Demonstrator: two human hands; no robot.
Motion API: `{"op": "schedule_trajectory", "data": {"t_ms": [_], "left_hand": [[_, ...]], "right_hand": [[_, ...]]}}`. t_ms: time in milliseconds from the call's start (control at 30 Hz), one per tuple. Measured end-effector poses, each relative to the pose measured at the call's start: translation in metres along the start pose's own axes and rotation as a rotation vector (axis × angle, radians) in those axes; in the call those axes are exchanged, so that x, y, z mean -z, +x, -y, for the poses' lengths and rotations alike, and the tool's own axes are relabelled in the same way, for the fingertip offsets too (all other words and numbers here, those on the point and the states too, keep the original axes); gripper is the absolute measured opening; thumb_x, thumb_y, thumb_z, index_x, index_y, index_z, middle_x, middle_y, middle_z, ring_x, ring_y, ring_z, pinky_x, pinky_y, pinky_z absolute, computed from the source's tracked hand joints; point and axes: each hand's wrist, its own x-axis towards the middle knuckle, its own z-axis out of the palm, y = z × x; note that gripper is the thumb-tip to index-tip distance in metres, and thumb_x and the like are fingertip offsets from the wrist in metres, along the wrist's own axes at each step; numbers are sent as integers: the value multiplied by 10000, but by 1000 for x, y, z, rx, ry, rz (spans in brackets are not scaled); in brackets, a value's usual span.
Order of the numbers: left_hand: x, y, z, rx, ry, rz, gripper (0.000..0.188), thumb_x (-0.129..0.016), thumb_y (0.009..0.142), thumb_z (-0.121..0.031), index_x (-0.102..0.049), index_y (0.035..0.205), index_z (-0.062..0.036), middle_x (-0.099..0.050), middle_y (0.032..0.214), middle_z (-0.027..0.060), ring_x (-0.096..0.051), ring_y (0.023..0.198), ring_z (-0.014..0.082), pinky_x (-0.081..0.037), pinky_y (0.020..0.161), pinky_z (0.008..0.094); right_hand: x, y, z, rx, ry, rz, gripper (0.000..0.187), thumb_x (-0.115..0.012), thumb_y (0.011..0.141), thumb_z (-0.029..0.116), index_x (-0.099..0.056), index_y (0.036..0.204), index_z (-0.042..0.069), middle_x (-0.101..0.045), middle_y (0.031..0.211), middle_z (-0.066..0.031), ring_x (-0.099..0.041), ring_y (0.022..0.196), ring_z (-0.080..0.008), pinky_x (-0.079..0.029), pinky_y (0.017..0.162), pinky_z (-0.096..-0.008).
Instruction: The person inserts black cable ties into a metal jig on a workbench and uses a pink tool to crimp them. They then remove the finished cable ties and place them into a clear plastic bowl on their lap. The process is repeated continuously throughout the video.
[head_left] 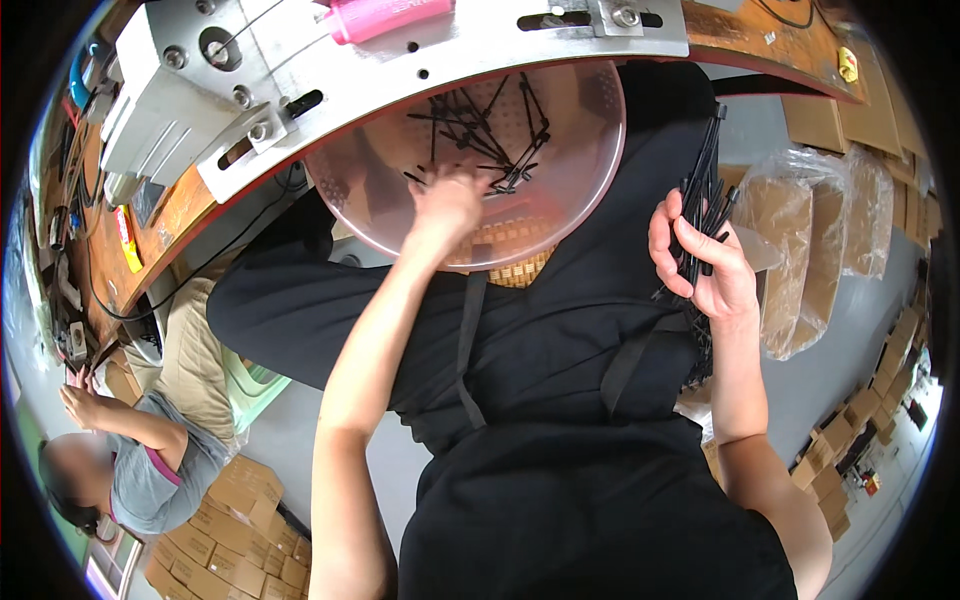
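Note:
My left hand (445, 205) reaches into a translucent pink round basin (590, 150) on my lap, fingers bent among several loose thin black strips (480, 130) lying in it. Whether the fingers pinch one is hidden. My right hand (700, 260) is raised at the right, closed around a bundle of the same black strips (705, 190) that stick up above the fist. I wear a black apron (560, 400) under both arms.
A metal machine plate (420, 50) on a wooden bench curves over the basin. Clear bags of brown cartons (810, 230) stand at the right. Stacked cardboard boxes (230, 540) lie at lower left beside another person in grey (150, 460).

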Motion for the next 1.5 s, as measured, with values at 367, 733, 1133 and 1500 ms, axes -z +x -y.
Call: {"op": "schedule_trajectory", "data": {"t_ms": [367, 733, 1133, 1500], "left_hand": [[35, 94, 21, -175, 87, -829, 394, -616, 900, -320, -604, 1177, -41, -654, 1035, 180, -620, 1018, 331, -470, 870, 443], [41, 93, 68, -206, 50, -789, 310, -494, 909, -148, -596, 1179, -33, -606, 1188, 175, -551, 1115, 380, -427, 959, 471], [4, 59, 21, -592, 55, -294, 317, -553, 850, -21, -602, 1154, -97, -611, 1101, 151, -579, 1091, 312, -460, 957, 418], [15, 67, 25, -492, -210, -419, 173, -646, 830, -34, -634, 999, -70, -631, 988, 126, -636, 924, 311, -508, 779, 388]], "right_hand": [[4, -11, 15, 117, 93, -19, 163, -472, 1019, 194, -534, 1060, 49, -516, 774, -51, -483, 645, -122, -367, 422, -211], [11, -19, 7, 95, -2, -147, 138, -535, 992, 188, -532, 1029, 55, -545, 791, -56, -509, 666, -123, -384, 457, -216], [2, -10, 13, 59, -55, -137, 152, -548, 988, 193, -532, 1041, 51, -520, 780, -31, -498, 672, -107, -384, 461, -217], [3, -9, 9, 96, -49, -165, 181, -509, 1011, 253, -505, 934, 89, -461, 740, -20, -479, 657, -110, -363, 443, -215]]}}
